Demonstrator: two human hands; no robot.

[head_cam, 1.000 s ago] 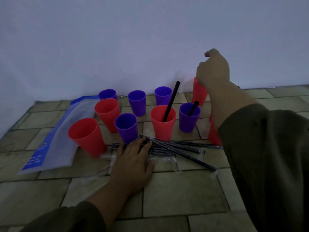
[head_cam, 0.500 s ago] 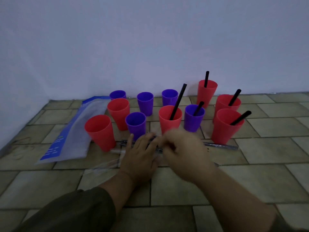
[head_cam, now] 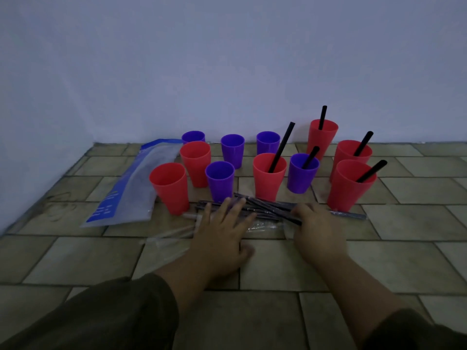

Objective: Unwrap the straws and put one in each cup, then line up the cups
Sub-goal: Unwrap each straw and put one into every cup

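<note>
Several red and purple cups stand on the tiled floor by the wall. Black straws stick out of the middle red cup (head_cam: 268, 176), the purple cup (head_cam: 302, 173) beside it and three red cups at the right (head_cam: 350, 184). The left cups, such as the red one (head_cam: 170, 186), hold none. A pile of wrapped black straws (head_cam: 267, 208) lies in front of the cups. My left hand (head_cam: 222, 232) rests flat with straight fingers on the pile's left end. My right hand (head_cam: 316, 227) lies on the pile's right part, fingers curled over a wrapped straw.
A blue and clear plastic bag (head_cam: 131, 188) lies at the left, next to the red cups. Empty clear wrappers (head_cam: 171, 236) lie on the tiles left of my left hand. The wall (head_cam: 227, 72) rises right behind the cups.
My right hand left the far red cup, now holding a straw, came down to the pile beside my left hand, then shifted right along it. My left hand stayed on the pile.
</note>
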